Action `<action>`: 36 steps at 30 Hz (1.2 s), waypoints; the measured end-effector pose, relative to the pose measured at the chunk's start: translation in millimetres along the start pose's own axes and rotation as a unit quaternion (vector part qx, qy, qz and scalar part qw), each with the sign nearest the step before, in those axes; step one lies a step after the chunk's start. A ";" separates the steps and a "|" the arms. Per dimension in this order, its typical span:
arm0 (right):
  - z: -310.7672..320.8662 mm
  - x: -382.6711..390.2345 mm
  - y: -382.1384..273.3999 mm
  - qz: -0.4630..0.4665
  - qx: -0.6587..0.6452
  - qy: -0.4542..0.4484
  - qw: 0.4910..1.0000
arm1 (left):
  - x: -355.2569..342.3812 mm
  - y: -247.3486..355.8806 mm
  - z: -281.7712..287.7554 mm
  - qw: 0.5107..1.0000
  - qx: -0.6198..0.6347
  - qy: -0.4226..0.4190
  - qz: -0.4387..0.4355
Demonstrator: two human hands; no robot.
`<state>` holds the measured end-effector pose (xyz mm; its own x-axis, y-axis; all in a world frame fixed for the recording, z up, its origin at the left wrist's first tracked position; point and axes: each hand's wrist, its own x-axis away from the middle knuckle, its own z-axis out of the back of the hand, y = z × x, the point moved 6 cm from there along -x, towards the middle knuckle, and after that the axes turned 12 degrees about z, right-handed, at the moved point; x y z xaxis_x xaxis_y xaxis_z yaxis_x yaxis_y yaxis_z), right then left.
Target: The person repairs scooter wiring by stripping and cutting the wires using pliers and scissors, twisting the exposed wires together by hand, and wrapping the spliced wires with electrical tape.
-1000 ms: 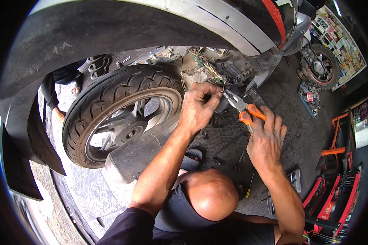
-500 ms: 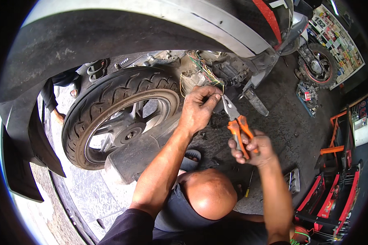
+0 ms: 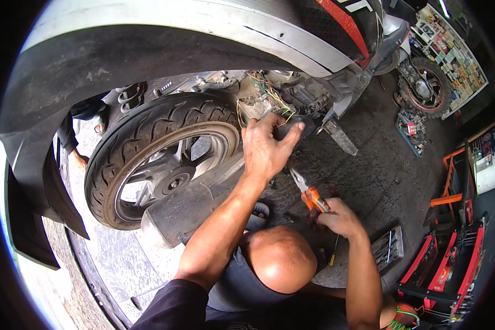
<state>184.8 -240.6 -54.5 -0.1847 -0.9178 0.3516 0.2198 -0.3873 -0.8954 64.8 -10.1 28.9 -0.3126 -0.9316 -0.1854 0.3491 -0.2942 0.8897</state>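
Observation:
In my right hand (image 3: 340,218) is a pair of pliers (image 3: 309,192) with orange handles, its metal jaws pointing up and left, apart from my left hand. My left hand (image 3: 267,147) reaches up to a bundle of coloured wires (image 3: 275,98) under the motorcycle body. Its thumb stands away from the fingers, whose tips are partly hidden among the wires. Just left of this hand is the rear wheel (image 3: 162,159), with a brown-smeared tire. A dark exhaust muffler (image 3: 195,201) lies between the wheel and my left forearm.
The white and black body panel (image 3: 203,22) hangs overhead. A yellow-handled screwdriver (image 3: 333,257) and a grey tray (image 3: 388,248) lie on the floor by my right forearm. A red and black tool rack (image 3: 445,264) stands at right. Another person's hand (image 3: 80,161) shows at far left.
My right hand has drawn the pliers down, away from the wires and my left hand. My left thumb has parted from the fingers it was pinched against.

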 end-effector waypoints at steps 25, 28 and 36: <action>14.9 -46.6 -64.6 0.154 0.122 0.119 0.973 | -6.7 -18.7 0.8 0.988 0.036 -0.150 0.023; 16.2 -53.1 -75.7 0.193 0.126 0.122 0.965 | -9.3 -19.8 1.0 0.986 0.062 -0.157 -0.007; 23.7 -55.8 -91.4 0.232 0.221 0.141 0.937 | -12.6 -28.9 -0.9 0.985 0.074 -0.154 0.001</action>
<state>197.8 -156.1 14.2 -0.2023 -0.9608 -0.1898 0.7034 -0.0077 -0.7108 59.5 9.9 5.1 -0.5732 -0.8164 -0.0695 0.2234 -0.2373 0.9454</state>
